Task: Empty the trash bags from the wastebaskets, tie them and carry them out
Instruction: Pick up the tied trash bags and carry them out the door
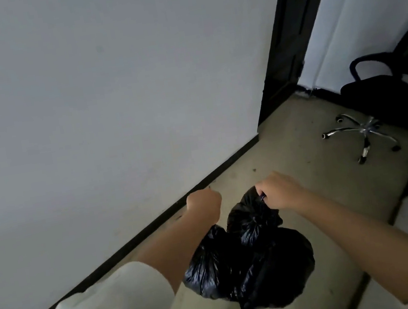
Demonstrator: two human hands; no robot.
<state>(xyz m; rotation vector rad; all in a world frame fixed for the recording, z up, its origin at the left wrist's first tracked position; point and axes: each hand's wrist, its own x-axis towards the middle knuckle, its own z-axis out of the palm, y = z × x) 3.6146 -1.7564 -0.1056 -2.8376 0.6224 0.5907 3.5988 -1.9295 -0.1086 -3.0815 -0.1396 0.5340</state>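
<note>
Two black trash bags (251, 256) over beige carpet (289, 141), right fingers (266, 192) gripping them, left fingers (213, 194) curled, grip unclear, white wall (107, 89).

— What fills the view from nine to twelve o'clock?
— A plain pale wall (96, 91), with a black baseboard (135, 234) running along its foot.
— And the floor?
— Beige carpet (299, 139), flecked with small dark specks.
— Anything at two o'clock?
— A dark door frame (286, 42), then a black office chair (386, 96) on a chrome star base (362, 130). The light is dim.
</note>
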